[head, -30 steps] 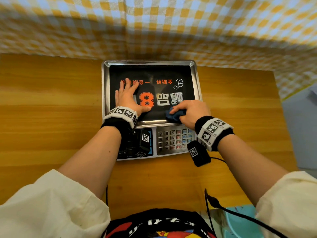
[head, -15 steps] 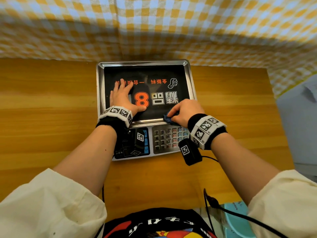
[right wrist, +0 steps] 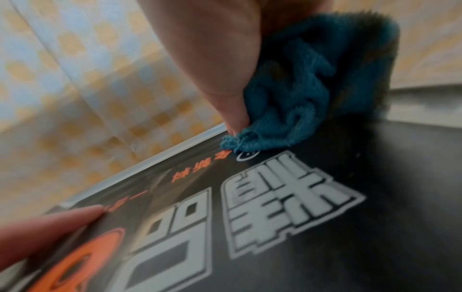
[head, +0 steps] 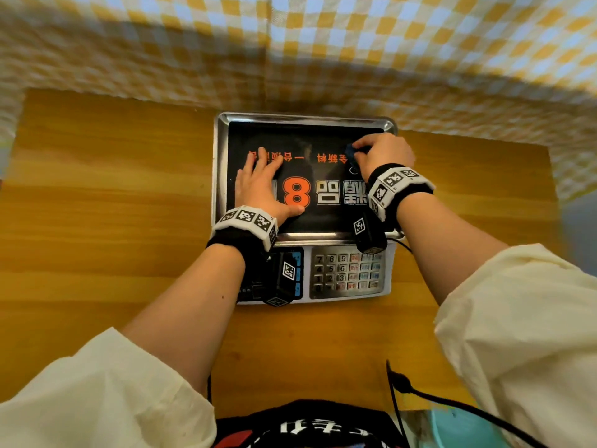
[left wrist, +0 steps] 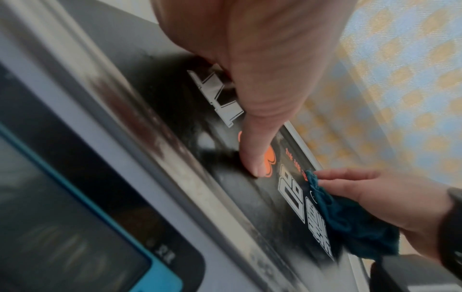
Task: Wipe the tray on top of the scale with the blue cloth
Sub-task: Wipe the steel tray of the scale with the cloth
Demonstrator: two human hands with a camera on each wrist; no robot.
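A steel tray point(head: 223, 147) with a black printed face sits on top of a scale point(head: 349, 276) in the middle of the wooden table. My left hand point(head: 258, 182) lies flat on the tray's left half, fingers straight, thumb point(left wrist: 260, 150) pressing the black surface. My right hand point(head: 384, 153) grips a bunched blue cloth point(head: 351, 158) at the tray's far right part. The blue cloth point(right wrist: 300, 94) touches the black surface near the far rim, and the blue cloth point(left wrist: 350, 223) bulges under the palm.
The scale's keypad point(head: 347, 273) and display panel point(head: 290, 276) face me below the tray. A yellow-checked curtain point(head: 290, 53) hangs right behind the table point(head: 113, 189). A black cable point(head: 452, 405) runs at the lower right beside a light blue object point(head: 458, 428).
My right hand has carried the blue cloth from the tray's near edge up to its far right part. The left hand has stayed flat on the tray.
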